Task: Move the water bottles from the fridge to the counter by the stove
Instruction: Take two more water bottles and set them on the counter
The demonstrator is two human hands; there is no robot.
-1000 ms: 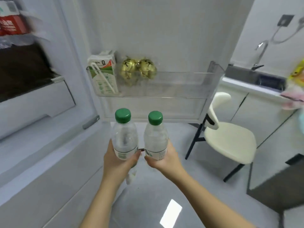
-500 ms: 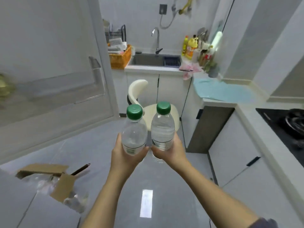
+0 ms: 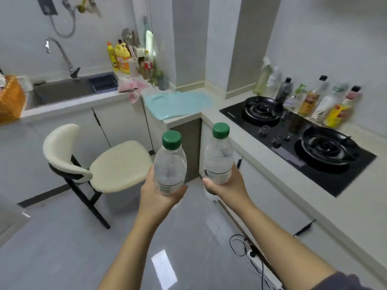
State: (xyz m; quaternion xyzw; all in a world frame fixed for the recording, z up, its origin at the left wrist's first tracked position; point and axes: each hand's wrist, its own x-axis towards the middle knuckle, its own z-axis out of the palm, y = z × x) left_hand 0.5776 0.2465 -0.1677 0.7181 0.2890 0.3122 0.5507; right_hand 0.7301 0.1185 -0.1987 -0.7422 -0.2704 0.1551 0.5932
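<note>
I hold two clear water bottles with green caps upright over the floor. My left hand [image 3: 156, 194] grips the left water bottle [image 3: 170, 164] around its lower half. My right hand [image 3: 227, 183] grips the right water bottle [image 3: 218, 155] the same way. The bottles stand a small gap apart. To the right lies the black stove [image 3: 297, 141] with two burners, set into a pale counter [image 3: 240, 135]. The right bottle is close to that counter's front edge. The fridge is out of view.
A cream chair [image 3: 100, 164] with black legs stands left of the bottles. A sink [image 3: 62, 90] with a tap is at the back left, a teal cloth [image 3: 178, 103] in the corner. Several sauce bottles [image 3: 318, 99] line the wall behind the stove. A power strip [image 3: 259, 266] lies on the floor.
The view has swung right from the fridge door to the kitchen corner and stove. Both bottles stay in my hands and have drawn slightly apart, nearer to the stove counter.
</note>
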